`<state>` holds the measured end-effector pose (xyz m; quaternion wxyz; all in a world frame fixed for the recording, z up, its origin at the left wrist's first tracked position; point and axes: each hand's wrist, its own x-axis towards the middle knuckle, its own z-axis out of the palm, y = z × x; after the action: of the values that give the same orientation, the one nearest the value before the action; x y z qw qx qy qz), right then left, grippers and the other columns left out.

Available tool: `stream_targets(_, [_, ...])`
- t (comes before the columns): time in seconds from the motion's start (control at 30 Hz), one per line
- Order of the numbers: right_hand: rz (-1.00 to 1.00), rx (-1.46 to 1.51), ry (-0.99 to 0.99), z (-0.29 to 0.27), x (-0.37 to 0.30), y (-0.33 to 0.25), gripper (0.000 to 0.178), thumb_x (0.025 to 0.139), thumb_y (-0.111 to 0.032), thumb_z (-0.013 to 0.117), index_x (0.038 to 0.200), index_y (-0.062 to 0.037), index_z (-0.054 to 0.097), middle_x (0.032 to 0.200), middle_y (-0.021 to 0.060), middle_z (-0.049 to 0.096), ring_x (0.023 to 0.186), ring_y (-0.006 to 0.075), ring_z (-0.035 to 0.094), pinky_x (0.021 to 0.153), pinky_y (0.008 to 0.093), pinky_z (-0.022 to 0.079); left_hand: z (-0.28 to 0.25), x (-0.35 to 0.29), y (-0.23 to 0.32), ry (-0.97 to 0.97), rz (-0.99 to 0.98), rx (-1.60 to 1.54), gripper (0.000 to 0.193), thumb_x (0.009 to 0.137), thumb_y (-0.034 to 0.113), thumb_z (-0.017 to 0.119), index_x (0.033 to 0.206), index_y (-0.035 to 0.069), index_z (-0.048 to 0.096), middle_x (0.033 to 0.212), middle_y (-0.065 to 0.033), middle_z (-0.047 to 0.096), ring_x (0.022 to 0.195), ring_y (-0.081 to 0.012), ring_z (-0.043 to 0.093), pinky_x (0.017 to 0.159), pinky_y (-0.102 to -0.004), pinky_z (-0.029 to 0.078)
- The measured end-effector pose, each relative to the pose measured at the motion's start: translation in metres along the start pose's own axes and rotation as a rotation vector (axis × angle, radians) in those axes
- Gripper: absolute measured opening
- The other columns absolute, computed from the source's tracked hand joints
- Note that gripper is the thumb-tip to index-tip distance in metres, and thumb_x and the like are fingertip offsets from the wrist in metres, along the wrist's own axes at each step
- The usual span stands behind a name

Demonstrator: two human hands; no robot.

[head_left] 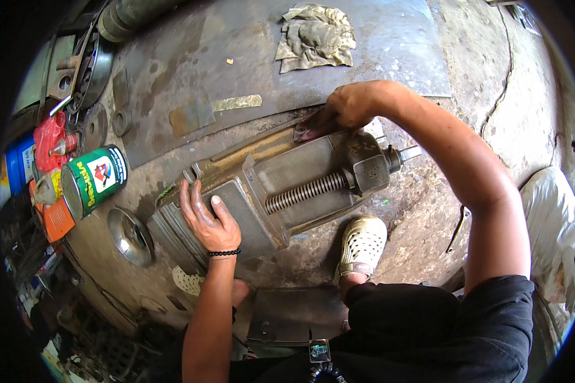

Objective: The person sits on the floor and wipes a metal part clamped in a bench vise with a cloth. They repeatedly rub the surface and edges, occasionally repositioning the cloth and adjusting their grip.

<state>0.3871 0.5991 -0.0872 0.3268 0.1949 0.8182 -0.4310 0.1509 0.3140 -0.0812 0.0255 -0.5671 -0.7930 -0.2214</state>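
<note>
A large metal machine vise [239,207] lies slantwise on the floor in front of me, its threaded screw [306,193] exposed in the middle. My left hand [211,220] rests on the block at its left part, fingers stretched out, holding nothing. Across the vise, my right hand [350,107] is closed and bent down over the far rail. A dark, reddish wad of rag [310,129] shows under its fingers, pressed on the rail near the heavy end block [367,167]. The fingertips of that hand are partly hidden.
A flat metal sheet [236,38] lies beyond the vise, with a crumpled cloth [316,38] and metal strips [236,103] on it. At left stand a green can [96,180] and a shiny metal bowl [130,236]. My shoe [363,246] is close to the vise's near side.
</note>
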Motion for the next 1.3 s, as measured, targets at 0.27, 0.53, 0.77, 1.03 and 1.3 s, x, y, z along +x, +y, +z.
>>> stream_targets(0.27, [0.193,-0.331,-0.031,0.004,-0.028,0.015,0.024,0.081,-0.010,0.057,0.097,-0.0008,0.073,0.087,0.0217,0.072,0.085,0.0368,0.070,0.080,0.0445,0.055,-0.002,-0.001,-0.002,-0.017,-0.014,0.023,0.038,0.102,0.021,0.046,0.128,-0.005,0.056,0.141,-0.0248,0.046,0.127,-0.0428,0.047,0.105,-0.0526,0.038])
stream_targets(0.53, [0.347,-0.172,0.282,-0.048,-0.124,-0.012,0.019,0.090,-0.011,0.060,0.102,-0.0064,0.074,0.088,0.0155,0.073,0.076,0.0283,0.072,0.073,0.0394,0.057,-0.005,0.001,-0.001,-0.021,-0.019,0.009,0.039,0.102,0.023,0.045,0.126,-0.006,0.056,0.139,-0.0259,0.047,0.127,-0.0442,0.048,0.105,-0.0529,0.039])
stream_targets(0.77, [0.232,0.130,0.137,-0.019,-0.042,-0.017,0.042,0.088,-0.008,0.049,0.125,-0.0133,0.068,0.105,0.0147,0.073,0.092,0.0285,0.072,0.086,0.0401,0.057,-0.002,0.002,0.000,-0.010,0.013,-0.007,0.039,0.104,0.023,0.043,0.127,-0.006,0.055,0.140,-0.0258,0.047,0.127,-0.0440,0.048,0.105,-0.0529,0.039])
stream_targets(1.03, [0.143,-0.250,-0.059,0.005,-0.011,0.011,0.040,0.089,-0.014,0.060,0.127,-0.0228,0.066,0.110,0.0145,0.072,0.102,0.0330,0.068,0.092,0.0438,0.053,-0.003,0.000,-0.002,-0.007,-0.010,0.007,0.038,0.103,0.022,0.044,0.126,-0.006,0.055,0.140,-0.0251,0.047,0.126,-0.0435,0.049,0.104,-0.0527,0.040])
stream_targets(1.3, [0.433,-0.515,-0.032,-0.043,-0.081,-0.006,0.020,0.085,-0.018,0.063,0.097,-0.0082,0.075,0.095,0.0158,0.072,0.090,0.0313,0.070,0.080,0.0406,0.056,-0.002,0.000,-0.002,0.015,-0.035,-0.002,0.038,0.103,0.023,0.043,0.124,-0.006,0.057,0.139,-0.0244,0.047,0.125,-0.0423,0.050,0.103,-0.0522,0.040])
